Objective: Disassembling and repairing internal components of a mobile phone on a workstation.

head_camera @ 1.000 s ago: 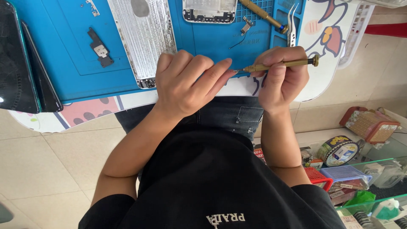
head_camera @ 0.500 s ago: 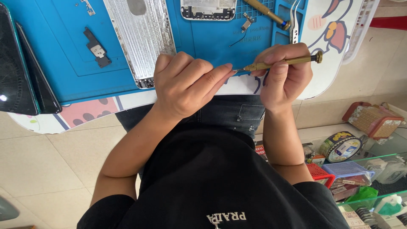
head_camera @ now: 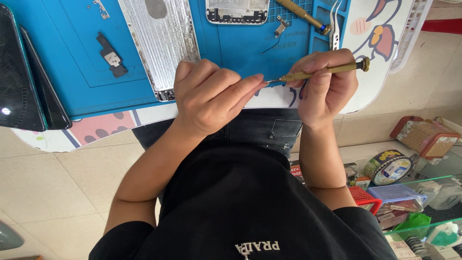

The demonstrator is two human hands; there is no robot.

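Note:
My right hand (head_camera: 325, 91) grips a slim brass screwdriver (head_camera: 322, 72), held nearly level with its tip pointing left. The tip meets the pinched fingertips of my left hand (head_camera: 209, 98), whose fingers are curled shut; whatever lies between them is hidden. Both hands hover over the near edge of a blue work mat (head_camera: 72, 72). A silver phone back housing (head_camera: 161, 43) lies on the mat just beyond my left hand.
On the mat lie a second housing (head_camera: 237, 10), another screwdriver (head_camera: 303, 13), tweezers (head_camera: 334, 29) and a small black part (head_camera: 111, 55). Two dark screens (head_camera: 19, 82) sit at the left. Lower right, a tape roll (head_camera: 387, 167) and baskets (head_camera: 394, 192) stand on shelves.
Both hands stay together with the screwdriver tip at my left fingertips. They have shifted slightly away from my body and the screwdriver lies a little flatter.

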